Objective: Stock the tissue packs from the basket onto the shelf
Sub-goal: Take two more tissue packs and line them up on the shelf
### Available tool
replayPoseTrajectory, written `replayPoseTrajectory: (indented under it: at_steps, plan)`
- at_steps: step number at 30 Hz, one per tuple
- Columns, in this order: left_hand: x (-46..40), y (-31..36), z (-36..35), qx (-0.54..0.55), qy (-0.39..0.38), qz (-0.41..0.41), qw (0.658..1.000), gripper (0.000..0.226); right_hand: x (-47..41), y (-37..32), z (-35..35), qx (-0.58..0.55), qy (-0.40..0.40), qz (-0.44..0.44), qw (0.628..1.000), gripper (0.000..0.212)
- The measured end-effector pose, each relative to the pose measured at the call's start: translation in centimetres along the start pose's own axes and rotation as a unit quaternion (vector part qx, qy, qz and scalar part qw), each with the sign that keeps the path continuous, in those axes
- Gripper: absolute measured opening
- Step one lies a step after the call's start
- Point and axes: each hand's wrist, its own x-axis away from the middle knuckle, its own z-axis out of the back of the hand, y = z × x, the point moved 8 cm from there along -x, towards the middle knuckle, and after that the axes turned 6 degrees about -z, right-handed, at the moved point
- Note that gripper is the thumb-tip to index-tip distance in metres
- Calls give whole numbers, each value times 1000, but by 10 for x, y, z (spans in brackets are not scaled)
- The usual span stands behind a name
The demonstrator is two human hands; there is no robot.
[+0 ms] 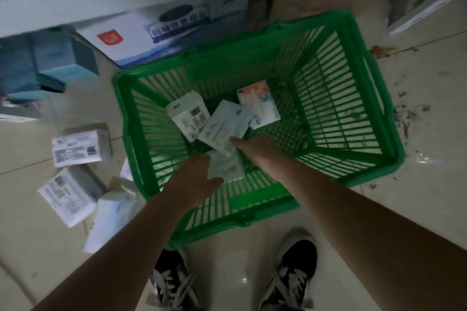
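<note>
Both hands going into the green slatted plastic basket (374, 98) for soft white tissue packs (223, 129)

Left hand (194, 179) and right hand (257, 151) have relaxed, empty fingers. Packs sit mid-basket floor; they look light, squishy, slick-wrapped, so I'd pinch across the short sides.

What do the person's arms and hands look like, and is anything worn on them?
Both forearms are bare, with no sleeves in view. The left hand and right hand wear no gloves, and no watch, ring or bracelet is visible. The picture is dim and blurred.
</note>
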Motion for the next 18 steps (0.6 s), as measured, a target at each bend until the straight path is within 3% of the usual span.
replayPoseTrajectory:
  at_steps: [3, 7, 12, 18]
  plan:
    - [-16, -8, -14, -24, -20, -7, 999, 79, -20, -1, -19, -102, -39, -10, 994, 52]
    - [-47, -34, -20, 33, -2, -19, 999, 113, -41, -4, -33, -187, -39, 1, 982, 23]
    - [-58, -28, -19, -84, -39, -27, 995, 98, -56, -1, -38, -224, -6, 8, 975, 42]
    - [-70, -34, -10, -147, -16, -31, 989, 85, -50, 24, -13, -275, -5, -3, 961, 19]
